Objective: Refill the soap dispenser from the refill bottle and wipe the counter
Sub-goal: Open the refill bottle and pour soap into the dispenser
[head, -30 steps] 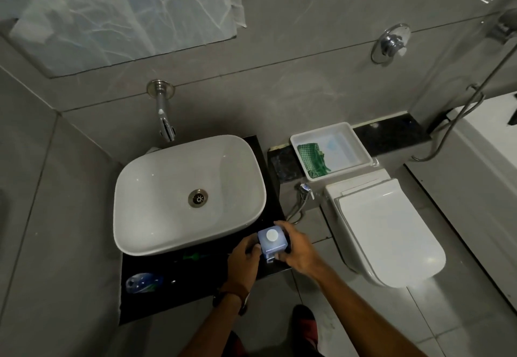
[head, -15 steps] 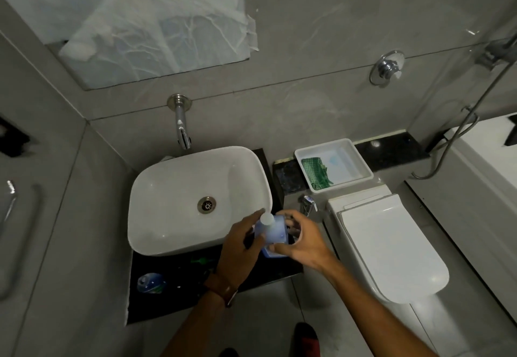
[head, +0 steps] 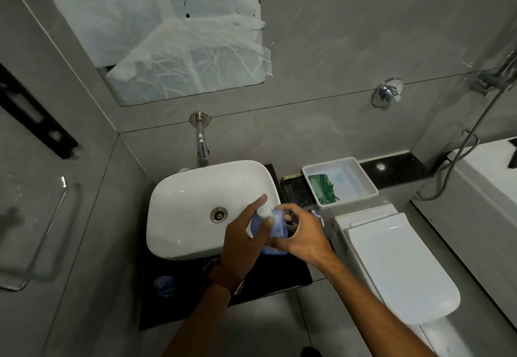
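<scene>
Both forearms came in from bottom of frame and met at the right front edge of the basin [head: 195,205], over the black counter [head: 282,278].

Left hand [head: 243,240]: back of hand to camera, brown watch strap [head: 223,275] at the wrist. Index finger and thumb were pinched on the white cap [head: 263,211] of the blue bottle [head: 275,223], index extended past the cap on the far side, thumb on the near side. Remaining fingers curled under; not visible.

Right hand [head: 303,235]: wrapped round the bottle body from the right. Thumb lay across the near lower side, fingers curled over the top right. Clamped on the bottle.

Bottle was upright or slightly tilted, above the counter's right end. Couldn't tell whether its base touched the counter.

A second bluish object [head: 164,285] lay on the counter's front left, too blurred to identify. A white tray [head: 363,177] with a green cloth [head: 323,188] sat on the ledge behind the toilet [head: 397,270], well apart from the hands. Wall tap [head: 202,144] was above the basin.
</scene>
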`<state>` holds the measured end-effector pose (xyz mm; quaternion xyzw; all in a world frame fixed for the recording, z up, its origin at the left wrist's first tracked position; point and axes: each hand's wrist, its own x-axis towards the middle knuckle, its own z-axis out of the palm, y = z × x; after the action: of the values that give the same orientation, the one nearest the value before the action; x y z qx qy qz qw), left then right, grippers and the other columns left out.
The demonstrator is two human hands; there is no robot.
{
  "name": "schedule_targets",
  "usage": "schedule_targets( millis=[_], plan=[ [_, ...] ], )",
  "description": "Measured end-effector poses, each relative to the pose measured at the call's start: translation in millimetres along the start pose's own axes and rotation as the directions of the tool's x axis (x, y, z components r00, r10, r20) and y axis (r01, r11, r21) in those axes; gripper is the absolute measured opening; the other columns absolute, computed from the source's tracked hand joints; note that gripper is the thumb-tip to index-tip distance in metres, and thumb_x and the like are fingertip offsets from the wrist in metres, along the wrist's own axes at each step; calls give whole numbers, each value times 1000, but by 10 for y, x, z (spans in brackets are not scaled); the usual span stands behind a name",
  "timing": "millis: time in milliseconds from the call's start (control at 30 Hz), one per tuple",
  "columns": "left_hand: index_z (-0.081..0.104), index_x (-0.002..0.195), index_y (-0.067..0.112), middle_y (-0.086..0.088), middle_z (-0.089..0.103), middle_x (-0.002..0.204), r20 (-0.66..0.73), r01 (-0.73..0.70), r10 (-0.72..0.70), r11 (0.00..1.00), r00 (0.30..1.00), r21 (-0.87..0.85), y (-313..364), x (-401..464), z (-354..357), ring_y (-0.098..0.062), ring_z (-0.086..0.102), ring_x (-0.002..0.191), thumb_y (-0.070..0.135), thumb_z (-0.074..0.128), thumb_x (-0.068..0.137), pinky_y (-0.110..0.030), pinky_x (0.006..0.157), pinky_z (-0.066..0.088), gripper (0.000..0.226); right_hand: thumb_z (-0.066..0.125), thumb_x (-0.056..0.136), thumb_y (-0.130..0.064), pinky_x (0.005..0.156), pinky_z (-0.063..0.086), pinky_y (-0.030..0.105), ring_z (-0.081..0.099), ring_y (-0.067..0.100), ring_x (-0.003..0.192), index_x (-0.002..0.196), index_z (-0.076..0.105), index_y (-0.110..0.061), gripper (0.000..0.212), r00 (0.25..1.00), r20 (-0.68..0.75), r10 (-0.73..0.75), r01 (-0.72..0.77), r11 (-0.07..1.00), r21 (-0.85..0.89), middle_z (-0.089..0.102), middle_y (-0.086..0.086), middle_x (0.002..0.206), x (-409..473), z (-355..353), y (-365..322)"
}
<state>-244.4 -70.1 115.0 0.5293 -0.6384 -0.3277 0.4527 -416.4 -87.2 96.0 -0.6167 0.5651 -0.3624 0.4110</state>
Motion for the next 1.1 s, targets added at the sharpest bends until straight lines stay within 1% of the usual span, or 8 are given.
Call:
schedule_targets(
  millis=[100,200,333,433,633,767,967,1100],
  plan=[
    [60,118,38,20,63,121,-121,-36,41,999,992,40,6,-64,-117,-2,58,115,45,63,88,-28,100,51,32,98,56,-24,86,63,28,70,8,103,114,66,-34,68,1000,-18,-8,8,1000,14,73,-12,110,-2,6,-35],
    [63,113,28,16,66,113,-178,-33,41,998,983,53,20,-57,-210,-6,63,107,27,71,86,-32,94,55,28,99,55,-29,88,63,30,69,11,107,117,66,-33,71,1000,-12,2,-1,1000,18,72,-11,113,1,25,-75],
    [60,126,24,21,59,126,-89,-56,65,994,994,98,11,-7,-264,1,58,115,46,67,85,-22,101,48,47,100,55,-29,85,64,31,69,12,106,113,67,-34,67,1000,-7,-9,9,1000,25,72,-11,110,-21,80,-161],
    [64,116,28,17,65,117,-91,-49,59,993,994,110,63,38,-285,0,62,105,64,63,78,-22,97,50,53,100,57,-23,83,64,29,70,11,103,111,67,-34,65,1000,1,-15,15,999,37,73,-12,108,-44,133,-212],
    [53,124,34,28,52,123,-57,-101,107,990,993,99,154,33,-341,19,51,112,46,58,84,-6,98,40,42,100,56,-28,88,64,34,69,12,108,114,66,-32,67,1000,4,5,-6,999,53,73,-10,112,-57,198,-243],
    [54,127,35,31,53,124,-48,-88,95,986,994,139,43,-1,-411,13,53,112,46,53,89,-26,102,48,40,100,55,-31,85,64,34,69,14,109,115,67,-33,69,1000,-4,-2,2,999,44,72,-11,112,-39,167,-268],
    [59,116,27,21,59,110,-64,-122,128,988,990,90,96,112,-477,-1,61,98,51,73,76,-19,85,55,49,99,55,-34,88,64,31,67,11,110,114,65,-37,68,1000,18,-2,1,999,34,71,-14,114,-38,170,-284],
    [51,132,26,25,53,135,62,-164,161,985,985,46,132,67,-474,-3,53,124,54,58,88,-16,102,43,52,99,58,-36,94,62,38,67,14,112,120,63,-33,71,998,37,43,-44,998,44,70,-8,120,-3,215,-258]
  ],
)
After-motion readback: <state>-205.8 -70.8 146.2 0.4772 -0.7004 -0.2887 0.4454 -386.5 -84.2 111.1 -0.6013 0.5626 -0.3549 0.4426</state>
